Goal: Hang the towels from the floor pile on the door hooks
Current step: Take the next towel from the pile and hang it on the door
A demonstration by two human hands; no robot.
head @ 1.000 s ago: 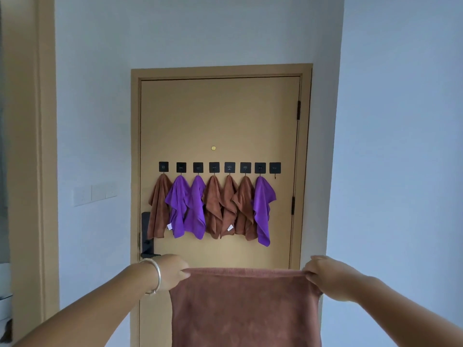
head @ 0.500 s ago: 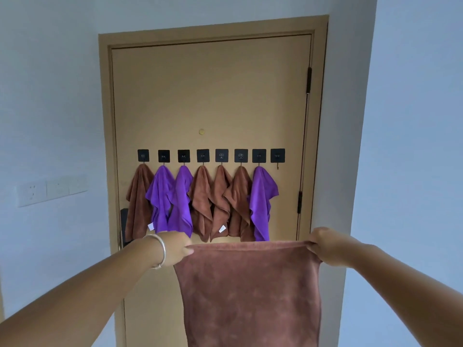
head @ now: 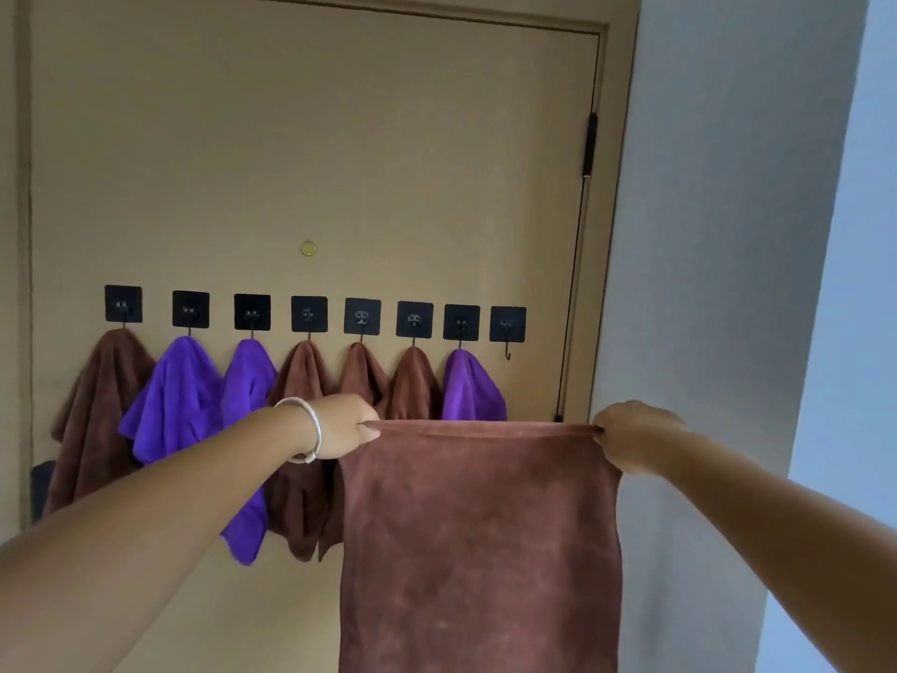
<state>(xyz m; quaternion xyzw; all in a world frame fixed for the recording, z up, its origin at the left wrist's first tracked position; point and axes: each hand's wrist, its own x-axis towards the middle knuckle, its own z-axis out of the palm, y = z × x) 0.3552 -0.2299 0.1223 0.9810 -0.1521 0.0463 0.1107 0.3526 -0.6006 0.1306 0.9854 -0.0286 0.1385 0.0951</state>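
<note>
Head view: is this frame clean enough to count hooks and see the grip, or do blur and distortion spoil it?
Head view: light is soft and even, no glare; slight blur, yet the empty hook reads clearly; wide-angle tilt skews the door; both hands' grip on the brown towel is visible.

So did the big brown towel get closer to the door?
Yes. The brown towel, held by the left hand and right hand, moved toward the door; its top edge now overlaps the hanging towels, nearer the empty hook.
</note>
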